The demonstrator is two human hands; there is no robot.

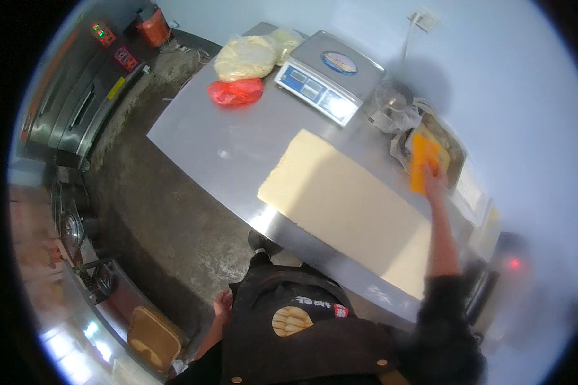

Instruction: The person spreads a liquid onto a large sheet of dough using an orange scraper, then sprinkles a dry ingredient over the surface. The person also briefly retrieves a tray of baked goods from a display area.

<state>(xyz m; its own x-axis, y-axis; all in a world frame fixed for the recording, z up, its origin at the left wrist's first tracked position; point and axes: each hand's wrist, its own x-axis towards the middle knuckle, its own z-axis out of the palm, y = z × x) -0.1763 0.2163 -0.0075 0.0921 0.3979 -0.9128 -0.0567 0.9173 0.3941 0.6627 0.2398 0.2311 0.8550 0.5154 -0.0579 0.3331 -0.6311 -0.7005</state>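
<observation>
Right hand (435, 181) gripping one orange scraper (421, 160), left hand (223, 303) released, one dough sheet (343, 208) (one scale (327, 76) beyond)

Cool, fairly bright light glares white at the near edge of the metal table (196, 141). A soft-edged shadow crosses the pale dough sheet (359, 218). The orange scraper (420, 160) (like the right hand (435, 183)) looks blurred. Fisheye distortion bows the table's edges inside a black rim.

I count one scale (322, 85) on one tabletop (199, 138); left of it, one red bag (236, 93); in front of it, one pale dough sheet (340, 212); right of it, one orange scraper (420, 160).
</observation>
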